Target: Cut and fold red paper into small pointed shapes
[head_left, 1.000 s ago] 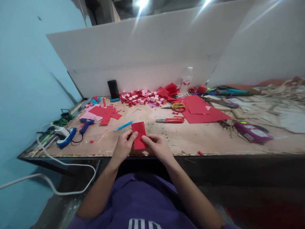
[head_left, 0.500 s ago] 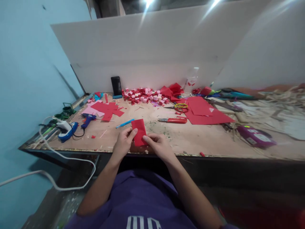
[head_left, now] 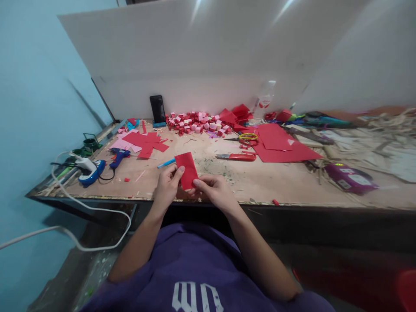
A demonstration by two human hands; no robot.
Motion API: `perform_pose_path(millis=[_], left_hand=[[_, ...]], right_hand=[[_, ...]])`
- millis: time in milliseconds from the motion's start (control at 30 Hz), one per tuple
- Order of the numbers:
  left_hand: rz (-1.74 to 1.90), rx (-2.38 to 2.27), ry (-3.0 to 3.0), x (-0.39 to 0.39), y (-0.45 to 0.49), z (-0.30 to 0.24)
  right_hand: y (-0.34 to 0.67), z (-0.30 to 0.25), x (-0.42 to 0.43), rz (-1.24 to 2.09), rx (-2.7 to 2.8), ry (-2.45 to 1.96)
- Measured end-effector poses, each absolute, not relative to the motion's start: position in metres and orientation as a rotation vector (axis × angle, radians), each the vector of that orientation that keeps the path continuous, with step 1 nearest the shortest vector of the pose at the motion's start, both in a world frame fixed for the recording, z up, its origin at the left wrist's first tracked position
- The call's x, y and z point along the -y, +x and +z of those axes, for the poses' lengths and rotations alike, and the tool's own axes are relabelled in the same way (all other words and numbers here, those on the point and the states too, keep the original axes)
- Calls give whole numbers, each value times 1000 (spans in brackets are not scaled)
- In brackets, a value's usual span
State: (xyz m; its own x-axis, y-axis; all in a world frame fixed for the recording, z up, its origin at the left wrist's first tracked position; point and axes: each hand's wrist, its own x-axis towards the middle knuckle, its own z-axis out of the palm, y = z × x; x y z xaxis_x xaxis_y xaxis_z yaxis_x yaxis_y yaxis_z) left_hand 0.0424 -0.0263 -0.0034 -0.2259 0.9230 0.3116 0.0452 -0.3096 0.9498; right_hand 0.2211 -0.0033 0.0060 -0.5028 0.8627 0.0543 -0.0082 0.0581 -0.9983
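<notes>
A rectangular piece of red paper is held up tilted near the table's front edge. My left hand pinches its left side, thumb on the front face. At its lower right corner, my right hand grips with thumb and fingers. Just behind the left hand lies a blue pen-like stick, partly covered by the paper. A red-handled utility knife rests to the right, and scissors with yellow and dark loops lie beyond it.
Small red and pink folded paper cubes are heaped at the back beside a standing phone. Red sheets lie right, red and pink cut pieces left. A blue glue gun and power strip sit at the left edge.
The red paper has tilted further to the left, and the right hand's fingers have shifted under its lower corner. The head view has dipped slightly downward.
</notes>
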Motion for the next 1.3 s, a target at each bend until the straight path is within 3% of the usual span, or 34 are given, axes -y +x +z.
perform_pose_path(millis=[400, 1000, 1300], left_hand=[[1607, -1204, 1367, 28, 42, -1], [1614, -1262, 1406, 30, 42, -2], [1490, -1224, 1466, 32, 44, -4]], right_hand=[[221, 6, 3, 1462, 1597, -918], [220, 8, 4, 1621, 1552, -892], [220, 3, 4, 1398, 1513, -974]])
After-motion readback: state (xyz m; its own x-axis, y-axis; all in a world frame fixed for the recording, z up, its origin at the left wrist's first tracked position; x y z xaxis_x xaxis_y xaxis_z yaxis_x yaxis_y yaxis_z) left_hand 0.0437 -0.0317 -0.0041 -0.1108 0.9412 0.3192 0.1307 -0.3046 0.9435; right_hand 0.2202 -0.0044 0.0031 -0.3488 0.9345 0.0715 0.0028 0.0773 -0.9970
